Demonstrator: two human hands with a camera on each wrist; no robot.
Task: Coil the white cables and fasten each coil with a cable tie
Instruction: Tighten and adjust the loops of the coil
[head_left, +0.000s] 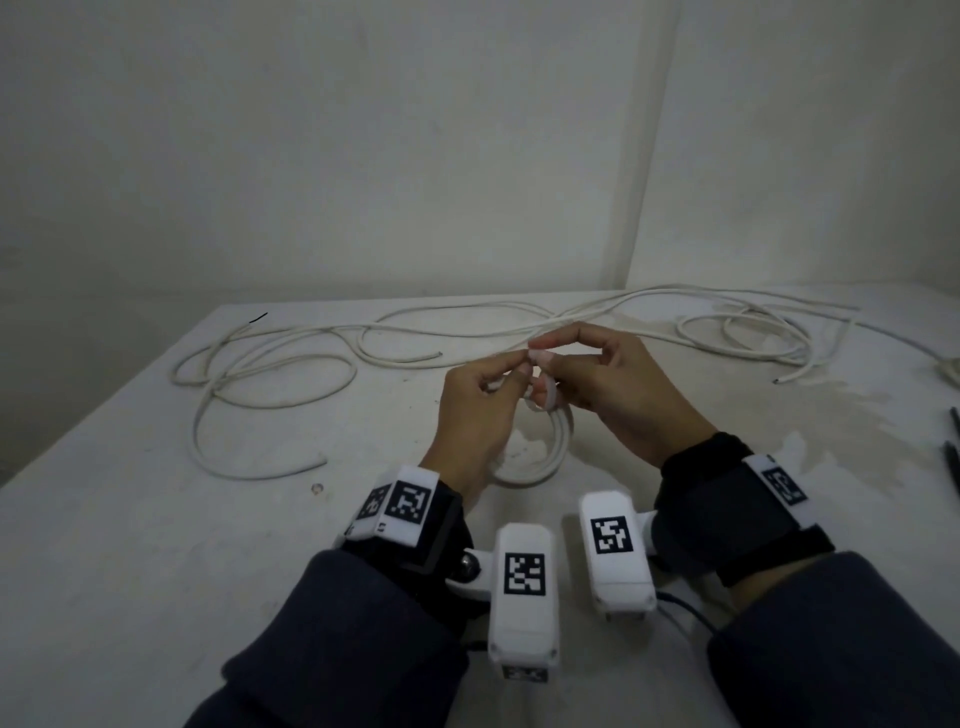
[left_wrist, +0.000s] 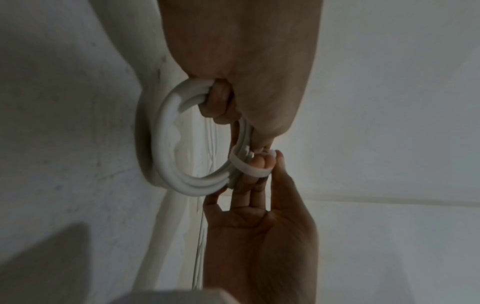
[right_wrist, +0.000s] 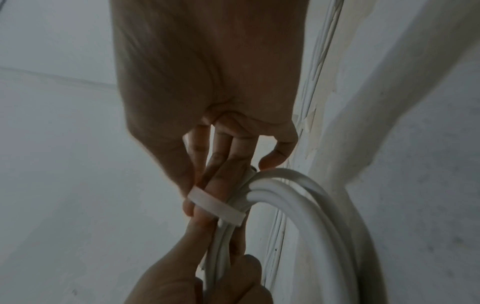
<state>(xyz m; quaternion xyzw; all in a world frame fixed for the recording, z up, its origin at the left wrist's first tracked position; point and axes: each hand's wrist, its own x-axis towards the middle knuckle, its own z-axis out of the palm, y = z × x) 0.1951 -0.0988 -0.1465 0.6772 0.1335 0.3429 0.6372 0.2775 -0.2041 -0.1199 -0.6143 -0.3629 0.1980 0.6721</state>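
Above the table (head_left: 156, 519), the left hand (head_left: 475, 410) held the small white coil (left_wrist: 166, 144) while the right hand (head_left: 623, 384) pinched the cable tie (right_wrist: 215, 205) looped around it. The cable seemed stiff and springy, best gripped at the bundled strands.

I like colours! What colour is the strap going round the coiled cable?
White flat cable tie, same as the white coiled cable; right wrist view shows it best.
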